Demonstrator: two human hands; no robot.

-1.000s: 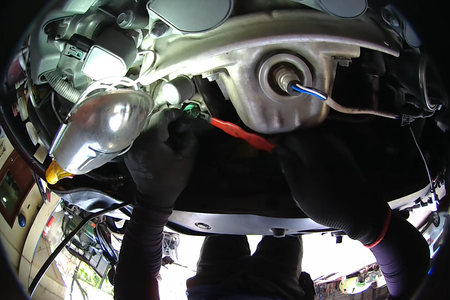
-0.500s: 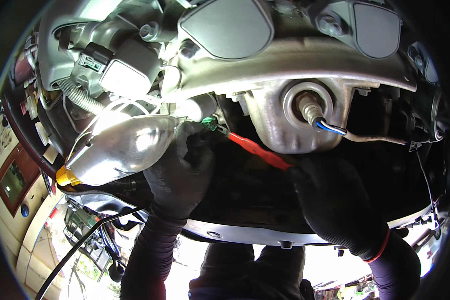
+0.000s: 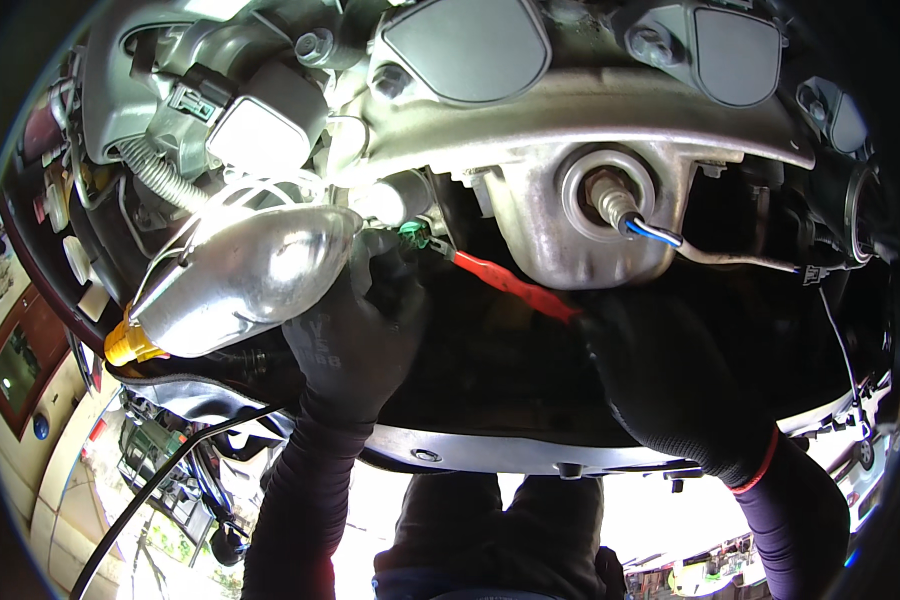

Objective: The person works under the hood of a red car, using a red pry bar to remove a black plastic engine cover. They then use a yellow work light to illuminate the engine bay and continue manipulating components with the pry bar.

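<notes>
Both hands wear dark gloves. My left hand (image 3: 355, 335) reaches up beside a shiny metal work-lamp reflector (image 3: 255, 285). Its fingers curl in a pinch at a small green connector (image 3: 413, 235), which sits below a pale cylindrical part (image 3: 400, 197); the glove partly hides the contact. My right hand (image 3: 660, 370) is closed round the red handle (image 3: 510, 287) of a slim, plier-like tool. The tool slants up to the left, and its metal tip (image 3: 440, 245) touches or nearly touches the green connector. The handle's end is hidden inside the right glove.
A metal heat shield (image 3: 590, 120) spans above my hands, with a threaded sensor (image 3: 610, 198) and its wires (image 3: 735, 258) hanging from it. Grey ignition-coil covers (image 3: 465, 50) stand at the top. The car's front edge (image 3: 500, 450) runs below my wrists. A black cable (image 3: 160, 490) crosses the lower left.
The view has shifted slightly, so the engine parts sit a little differently in the picture. Both hands keep their hold, and the tool's tip stays at the green connector.
</notes>
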